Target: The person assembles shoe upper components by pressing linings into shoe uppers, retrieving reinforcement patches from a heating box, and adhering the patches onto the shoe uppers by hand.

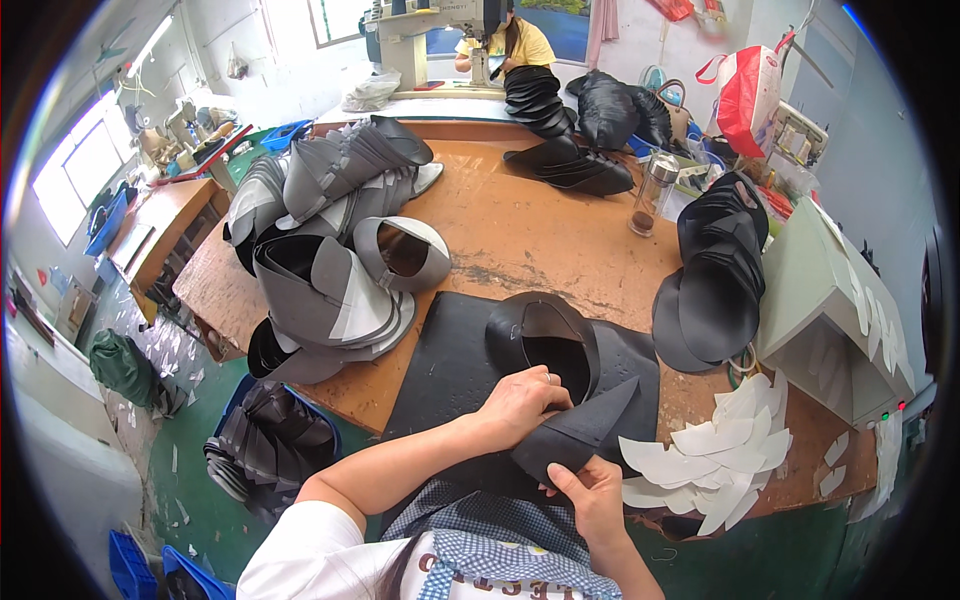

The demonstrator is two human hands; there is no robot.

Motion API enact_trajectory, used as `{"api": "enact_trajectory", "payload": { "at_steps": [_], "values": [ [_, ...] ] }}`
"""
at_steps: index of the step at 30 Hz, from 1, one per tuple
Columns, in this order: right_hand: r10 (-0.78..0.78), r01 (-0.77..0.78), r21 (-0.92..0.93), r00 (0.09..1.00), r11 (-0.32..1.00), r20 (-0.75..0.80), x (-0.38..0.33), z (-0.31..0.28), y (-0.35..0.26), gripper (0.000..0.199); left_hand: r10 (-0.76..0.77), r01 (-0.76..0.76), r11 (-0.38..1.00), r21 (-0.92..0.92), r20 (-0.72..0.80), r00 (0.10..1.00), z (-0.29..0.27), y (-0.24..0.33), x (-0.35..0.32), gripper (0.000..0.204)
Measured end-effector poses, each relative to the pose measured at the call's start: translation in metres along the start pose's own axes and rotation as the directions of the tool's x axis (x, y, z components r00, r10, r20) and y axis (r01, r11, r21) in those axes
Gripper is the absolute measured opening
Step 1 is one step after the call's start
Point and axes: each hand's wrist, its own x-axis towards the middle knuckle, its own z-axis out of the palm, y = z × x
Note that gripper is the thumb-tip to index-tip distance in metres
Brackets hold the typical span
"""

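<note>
A black shoe upper (pixel 592 418) lies over a black mat (pixel 440 365) at the table's near edge, its looped collar standing up on the far side and its pointed front folded toward me. My left hand (pixel 522 408), with a ring on one finger, is closed on the upper's left edge by the opening; its fingertips are partly hidden. Thumb on top, my right hand (pixel 592 492) pinches the rounded near end. Just right of the mat, loose white cut pieces (pixel 725 445) lie in a heap.
Grey uppers (pixel 325 290) are stacked at left, black ones (pixel 708 280) at right. A glass jar (pixel 652 195) and a grey-green box (pixel 825 310) stand on the right. Beyond the table a person (pixel 532 45) sits at a sewing machine (pixel 405 45). A filled blue bin (pixel 270 440) stands lower left.
</note>
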Motion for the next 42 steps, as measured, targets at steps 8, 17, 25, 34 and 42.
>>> {"api": "enact_trajectory", "payload": {
  "at_steps": [8, 17, 25, 34, 42],
  "values": [
    [0.086, -0.088, 0.03, 0.995, 0.996, 0.051, -0.013, -0.01, -0.008, 0.016, -0.016, 0.014, 0.999, -0.038, -0.058, 0.998, 0.0, 0.009, -0.011, 0.017],
    [0.026, -0.072, 0.372, 0.991, 0.925, 0.129, -0.023, 0.021, -0.108, 0.034, -0.201, 0.101, 0.894, -0.437, -0.188, 0.961, -0.164, 0.013, 0.036, 0.023],
    [0.131, -0.16, 0.516, 0.987, 0.841, 0.091, 0.107, 0.027, -0.019, 0.025, -0.123, 0.022, 0.875, -0.485, -0.178, 0.976, -0.147, 0.012, -0.001, 0.024],
    [-0.209, -0.013, 0.596, 0.93, 0.803, 0.301, 0.104, 0.028, 0.023, 0.036, -0.049, -0.007, 0.985, -0.17, -0.328, 0.944, -0.088, 0.03, -0.076, 0.022],
    [-0.114, -0.104, 0.6, 0.943, 0.793, 0.313, 0.095, 0.012, 0.035, 0.046, -0.334, 0.091, 0.815, -0.573, -0.334, 0.882, -0.084, 0.047, -0.074, 0.026]
  ]
}}
